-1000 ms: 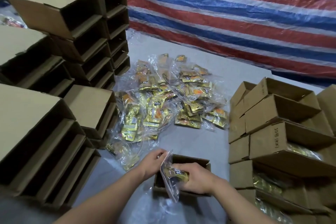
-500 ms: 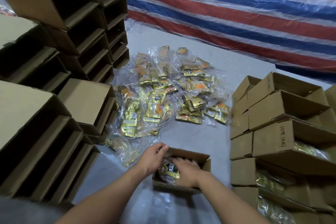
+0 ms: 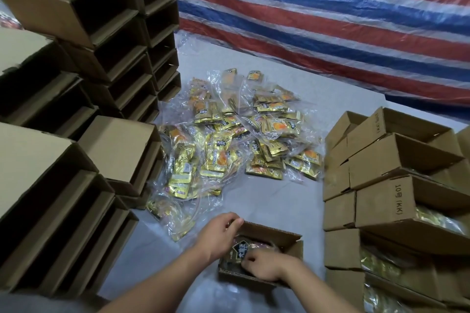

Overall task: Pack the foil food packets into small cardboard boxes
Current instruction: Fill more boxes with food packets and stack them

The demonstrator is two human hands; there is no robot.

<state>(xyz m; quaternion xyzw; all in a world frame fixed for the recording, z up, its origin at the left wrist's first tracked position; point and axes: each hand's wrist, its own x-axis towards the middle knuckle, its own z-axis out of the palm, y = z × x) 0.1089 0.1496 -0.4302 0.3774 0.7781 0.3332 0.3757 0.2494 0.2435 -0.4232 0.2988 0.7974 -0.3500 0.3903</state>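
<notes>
While left hand (image 3: 218, 235) grips corrugated box (image 3: 296, 245), right hand (image 3: 264, 264) presses glossy packet (image 3: 237, 251)

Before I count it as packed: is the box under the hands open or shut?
Open: the box has no lid over it, and a foil packet shows inside.

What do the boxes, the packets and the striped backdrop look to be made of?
Boxes: brown corrugated cardboard, matte; the open box shows a fluted cut edge at its front rim. Packets: shiny gold foil with printed labels, apparently inside clear glossy plastic bags that crinkle and glare. Backdrop: likely woven plastic tarpaulin, red, white and blue stripes with a faint sheen and creases.
</notes>
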